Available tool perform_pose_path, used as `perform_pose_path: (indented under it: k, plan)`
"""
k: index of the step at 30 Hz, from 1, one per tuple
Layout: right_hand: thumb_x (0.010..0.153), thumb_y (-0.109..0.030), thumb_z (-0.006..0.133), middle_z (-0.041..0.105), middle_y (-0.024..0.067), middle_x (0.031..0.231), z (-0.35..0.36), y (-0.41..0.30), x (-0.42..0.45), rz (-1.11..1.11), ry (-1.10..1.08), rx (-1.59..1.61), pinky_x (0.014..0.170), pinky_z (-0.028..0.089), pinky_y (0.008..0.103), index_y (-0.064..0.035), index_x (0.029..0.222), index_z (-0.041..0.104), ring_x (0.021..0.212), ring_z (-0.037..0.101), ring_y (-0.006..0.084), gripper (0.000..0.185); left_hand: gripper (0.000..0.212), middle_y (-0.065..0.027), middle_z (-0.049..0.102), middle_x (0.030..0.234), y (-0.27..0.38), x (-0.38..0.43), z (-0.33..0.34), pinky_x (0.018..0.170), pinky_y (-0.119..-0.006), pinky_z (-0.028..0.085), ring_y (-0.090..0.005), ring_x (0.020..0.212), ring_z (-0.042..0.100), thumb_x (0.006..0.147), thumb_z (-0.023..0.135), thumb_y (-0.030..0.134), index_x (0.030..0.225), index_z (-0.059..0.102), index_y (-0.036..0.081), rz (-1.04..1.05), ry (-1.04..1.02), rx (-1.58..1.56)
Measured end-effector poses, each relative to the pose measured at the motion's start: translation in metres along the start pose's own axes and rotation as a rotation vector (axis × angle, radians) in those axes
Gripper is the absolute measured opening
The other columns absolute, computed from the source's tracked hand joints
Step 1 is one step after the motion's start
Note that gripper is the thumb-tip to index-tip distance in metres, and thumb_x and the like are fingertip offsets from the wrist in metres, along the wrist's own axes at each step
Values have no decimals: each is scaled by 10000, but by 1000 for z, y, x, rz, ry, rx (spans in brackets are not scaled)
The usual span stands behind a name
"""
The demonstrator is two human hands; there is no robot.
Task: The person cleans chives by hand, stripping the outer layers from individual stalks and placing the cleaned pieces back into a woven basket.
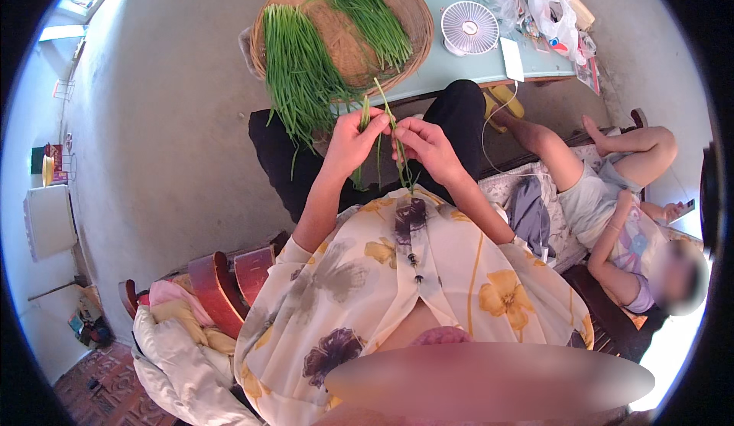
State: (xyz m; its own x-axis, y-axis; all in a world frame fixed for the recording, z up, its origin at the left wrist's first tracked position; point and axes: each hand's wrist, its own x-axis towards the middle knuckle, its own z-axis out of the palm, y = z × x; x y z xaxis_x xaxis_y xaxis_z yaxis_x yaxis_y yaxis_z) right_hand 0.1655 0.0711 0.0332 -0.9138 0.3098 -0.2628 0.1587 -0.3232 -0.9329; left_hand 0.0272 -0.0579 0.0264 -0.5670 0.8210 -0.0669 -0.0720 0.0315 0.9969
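My left hand (pixel 356 138) is closed around a few stalks of garlic chives (pixel 365 111), pale ends up and green blades hanging below. Close beside it, my right hand (pixel 421 144) pinches other chive stalks (pixel 383 96) between thumb and fingers. Both hands are above my lap, their fingertips nearly meeting. Beyond them, a round woven basket (pixel 344 53) sits at the table's near left edge. In its left part lies a large chive bundle (pixel 298 70), its tips drooping over the rim towards my knee. A second bundle (pixel 367 16) rests along the basket's right side.
On the pale table (pixel 424 79) stand a small white fan (pixel 470 27), a white power bank (pixel 512 59) with a cable, and plastic bags (pixel 553 19). To my right, another person (pixel 608 197) reclines on a bench holding a phone. Yellow slippers (pixel 507 102) lie under the table.
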Motion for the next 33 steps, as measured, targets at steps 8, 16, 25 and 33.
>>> perform_pose_path:
  k: [8, 16, 25, 33]
  plan:
    - [993, -216, 573, 617, 3, 855, 0, 0, 3, 151, -80, 326, 678, 516, 255, -50, 1029, 642, 733, 618, 109, 183, 220, 20, 595, 751, -2, 2, -2, 437, -186, 269, -7, 504, 390, 972, 590, 187, 1078, 681, 18, -83, 3, -182]
    - [995, -212, 575, 620, 5, 809, 10, 0, 8, 28, 17, 65, 600, 475, 223, -41, 997, 636, 657, 593, 91, 182, 186, -11, 626, 700, -3, 3, 3, 583, -234, 428, -71, 607, 554, 956, 599, 153, 972, 684, -12, 33, 88, 38]
    - [1004, -218, 540, 586, 7, 757, 9, 1, 19, 80, -53, 126, 558, 445, 237, -27, 944, 632, 626, 554, 90, 221, 177, -11, 637, 713, -15, 8, -3, 598, -228, 418, -71, 638, 560, 936, 614, 151, 945, 684, -11, -32, 82, -111]
    - [995, -219, 563, 580, 2, 760, 2, 10, 23, 70, -14, 91, 551, 448, 236, -33, 927, 620, 639, 552, 85, 207, 207, 61, 551, 649, -9, 9, -4, 493, -198, 295, -21, 535, 427, 947, 631, 213, 966, 715, 25, -94, 111, -112]
